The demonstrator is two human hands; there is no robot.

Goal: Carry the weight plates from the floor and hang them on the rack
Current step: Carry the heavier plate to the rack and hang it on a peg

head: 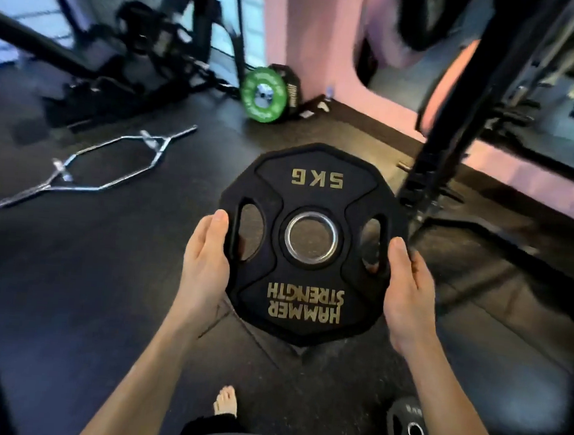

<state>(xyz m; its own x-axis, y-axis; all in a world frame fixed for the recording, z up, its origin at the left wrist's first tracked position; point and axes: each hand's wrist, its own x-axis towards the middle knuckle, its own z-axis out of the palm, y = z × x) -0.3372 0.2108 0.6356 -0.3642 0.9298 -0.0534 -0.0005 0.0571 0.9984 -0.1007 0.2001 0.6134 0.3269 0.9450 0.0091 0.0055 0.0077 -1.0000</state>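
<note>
I hold a black 5 kg weight plate flat in front of me, above the floor, its gold lettering upside down to me. My left hand grips its left edge with fingers through the left slot. My right hand grips the right edge the same way. The black rack upright rises just beyond the plate on the right. Another small black plate lies on the floor by my right forearm.
A chrome hex bar lies on the dark rubber floor at left. A green plate and a black one lean against the pink pillar. Dark gym machines stand at back left. My bare foot is below.
</note>
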